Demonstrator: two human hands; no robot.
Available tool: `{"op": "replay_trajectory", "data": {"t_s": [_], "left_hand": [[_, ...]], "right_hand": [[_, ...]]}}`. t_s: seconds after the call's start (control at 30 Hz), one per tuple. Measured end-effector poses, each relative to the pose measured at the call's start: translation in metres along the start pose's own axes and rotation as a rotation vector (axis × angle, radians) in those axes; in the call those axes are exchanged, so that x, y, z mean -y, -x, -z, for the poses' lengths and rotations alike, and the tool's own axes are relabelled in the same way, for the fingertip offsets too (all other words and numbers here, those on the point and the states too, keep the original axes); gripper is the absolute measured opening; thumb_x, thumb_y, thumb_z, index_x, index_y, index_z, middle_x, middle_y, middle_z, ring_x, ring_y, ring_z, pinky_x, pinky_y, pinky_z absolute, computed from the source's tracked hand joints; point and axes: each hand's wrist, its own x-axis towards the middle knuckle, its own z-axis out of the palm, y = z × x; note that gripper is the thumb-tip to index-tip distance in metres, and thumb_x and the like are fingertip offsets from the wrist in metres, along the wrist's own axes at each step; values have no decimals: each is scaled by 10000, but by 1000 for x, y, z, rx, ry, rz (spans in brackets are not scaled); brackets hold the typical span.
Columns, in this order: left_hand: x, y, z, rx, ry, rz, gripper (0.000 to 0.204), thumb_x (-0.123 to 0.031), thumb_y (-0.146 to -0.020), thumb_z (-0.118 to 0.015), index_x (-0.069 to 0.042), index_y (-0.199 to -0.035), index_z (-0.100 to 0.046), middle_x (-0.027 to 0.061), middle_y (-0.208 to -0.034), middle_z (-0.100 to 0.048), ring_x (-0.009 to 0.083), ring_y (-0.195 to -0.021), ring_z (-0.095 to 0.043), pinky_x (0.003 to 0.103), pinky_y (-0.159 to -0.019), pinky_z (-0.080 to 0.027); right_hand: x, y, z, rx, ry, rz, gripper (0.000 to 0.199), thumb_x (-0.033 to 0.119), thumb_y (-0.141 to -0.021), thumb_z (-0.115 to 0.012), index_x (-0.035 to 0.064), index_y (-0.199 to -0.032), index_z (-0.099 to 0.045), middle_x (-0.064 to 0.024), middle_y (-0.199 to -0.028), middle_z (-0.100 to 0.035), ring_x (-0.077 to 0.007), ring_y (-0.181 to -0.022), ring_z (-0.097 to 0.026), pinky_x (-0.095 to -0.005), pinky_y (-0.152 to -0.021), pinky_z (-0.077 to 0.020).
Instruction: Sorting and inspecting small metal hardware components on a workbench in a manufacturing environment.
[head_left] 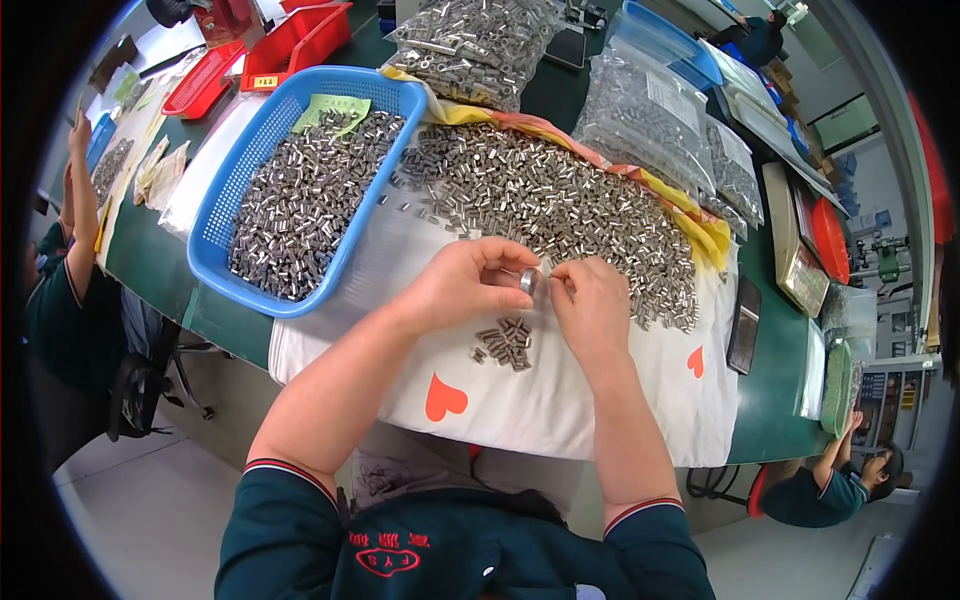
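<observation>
My left hand is closed on a shiny round metal piece, gripped between thumb and fingers. Right beside it, the fingers of my right hand are pinched together at the piece; what they hold, if anything, is too small to make out. Just below both hands lies a small heap of metal cylinders on a white cloth printed with red hearts. Beyond my hands spreads a large pile of similar short metal cylinders.
A blue plastic basket full of metal cylinders stands to the left. Clear bags of metal parts sit at the back, with more bags at the back right. A dark phone lies on the right. Other people work at both sides.
</observation>
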Motion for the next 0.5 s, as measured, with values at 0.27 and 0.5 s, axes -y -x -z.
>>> {"op": "replay_trajectory", "data": {"t_s": [0.27,0.5], "left_hand": [[-2,0,-4,-60,-1,27,342,31,-732,-651,9,-1056,-546,20,-842,-597,60,-759,-567,196,-680,-476],[1,0,-4,-65,-11,-5,353,5,-737,-656,24,-1072,-547,38,-851,-613,77,-767,-578,214,-697,-485]], "right_hand": [[11,5,18,107,-869,-232,84,-18,-727,-606,11,-805,-597,-28,-804,-608,-80,-713,-536,-213,-669,-437],[16,7,16,20,-728,-140,95,-26,-703,-617,23,-784,-605,-45,-760,-613,-114,-704,-564,-236,-651,-450]]}}
